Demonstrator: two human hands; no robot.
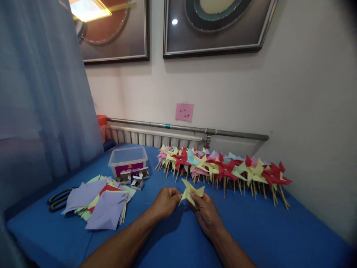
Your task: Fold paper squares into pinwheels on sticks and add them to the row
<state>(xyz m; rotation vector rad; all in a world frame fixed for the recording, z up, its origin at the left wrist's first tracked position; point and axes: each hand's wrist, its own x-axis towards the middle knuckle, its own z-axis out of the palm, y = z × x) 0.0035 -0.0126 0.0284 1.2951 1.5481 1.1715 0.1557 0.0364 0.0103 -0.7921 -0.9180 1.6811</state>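
Observation:
A yellow paper pinwheel [191,190] is held just above the blue table [251,230] between both hands. My left hand [165,202] pinches its left edge with fingers closed. My right hand [205,213] grips it from below and to the right. A long row of finished pinwheels [223,167] in red, yellow, pink and light blue, on wooden sticks, lies just behind the hands along the wall.
A stack of coloured paper squares [103,201] lies at the left, with black scissors [58,199] beside it. A clear plastic tub [127,160] and small open boxes [135,178] stand behind the paper. A curtain [41,93] hangs on the left.

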